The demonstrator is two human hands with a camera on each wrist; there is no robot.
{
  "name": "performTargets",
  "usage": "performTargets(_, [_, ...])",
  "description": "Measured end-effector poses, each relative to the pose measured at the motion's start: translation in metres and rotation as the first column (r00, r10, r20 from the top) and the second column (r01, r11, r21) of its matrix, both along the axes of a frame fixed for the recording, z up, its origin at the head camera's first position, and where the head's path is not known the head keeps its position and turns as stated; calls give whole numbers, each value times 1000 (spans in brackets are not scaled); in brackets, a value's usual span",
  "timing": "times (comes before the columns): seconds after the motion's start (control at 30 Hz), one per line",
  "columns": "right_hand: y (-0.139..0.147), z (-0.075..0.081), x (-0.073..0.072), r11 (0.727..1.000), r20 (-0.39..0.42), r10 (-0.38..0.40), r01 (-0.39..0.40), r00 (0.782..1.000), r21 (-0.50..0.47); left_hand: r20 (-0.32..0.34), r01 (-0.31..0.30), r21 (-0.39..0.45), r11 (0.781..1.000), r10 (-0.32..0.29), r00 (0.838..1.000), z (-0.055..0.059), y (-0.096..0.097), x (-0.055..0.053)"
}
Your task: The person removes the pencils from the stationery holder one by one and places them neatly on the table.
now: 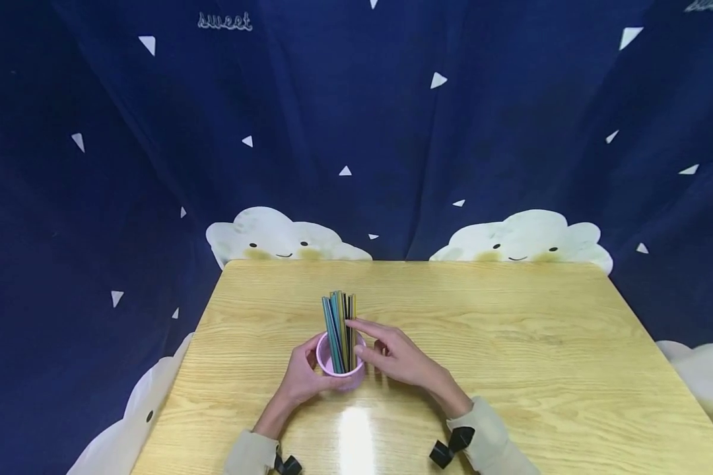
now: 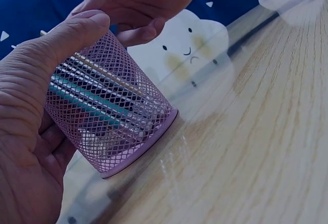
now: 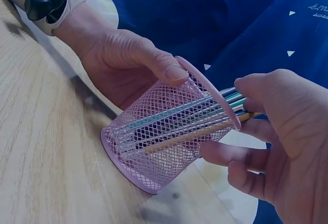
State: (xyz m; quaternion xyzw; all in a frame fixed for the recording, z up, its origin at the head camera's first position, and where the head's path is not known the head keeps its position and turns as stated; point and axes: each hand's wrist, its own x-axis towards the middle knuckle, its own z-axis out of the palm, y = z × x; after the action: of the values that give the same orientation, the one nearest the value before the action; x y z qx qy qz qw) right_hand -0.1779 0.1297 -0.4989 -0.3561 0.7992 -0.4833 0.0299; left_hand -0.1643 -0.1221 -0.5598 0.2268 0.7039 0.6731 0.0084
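Observation:
A pink mesh pen holder (image 1: pixel 352 380) stands on the table, holding a bundle of thin pencils (image 1: pixel 340 330) in teal, black and yellow. My left hand (image 1: pixel 303 376) grips the holder from its left side, thumb across the near side, as the left wrist view also shows around the mesh (image 2: pixel 113 106). From the right, my right hand (image 1: pixel 401 356) reaches over the rim. Its index finger lies extended across the pencils, and its thumb is at the rim. In the right wrist view, thumb and fingers (image 3: pixel 251 152) surround the pencils' upper ends; the lower fingers are beside the holder.
The wooden table (image 1: pixel 511 343) extends around the holder. Behind it hangs a dark blue curtain (image 1: pixel 356 119) with white triangles. White smiling cloud shapes (image 1: pixel 523 237) line the table's back and side edges. A black wrist device (image 1: pixel 451 445) sits on each sleeve.

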Motion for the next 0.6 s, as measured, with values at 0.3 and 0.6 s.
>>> performTargets(0.3, [4,8,2,998,56,-63,63,996,-5,2,1,-10,1000,-1,1000,2,1,-1])
performTargets(0.6, [6,13,1,998,12,-56,57,998,-17,19,-8,-5,1000,8,1000,2,0,0])
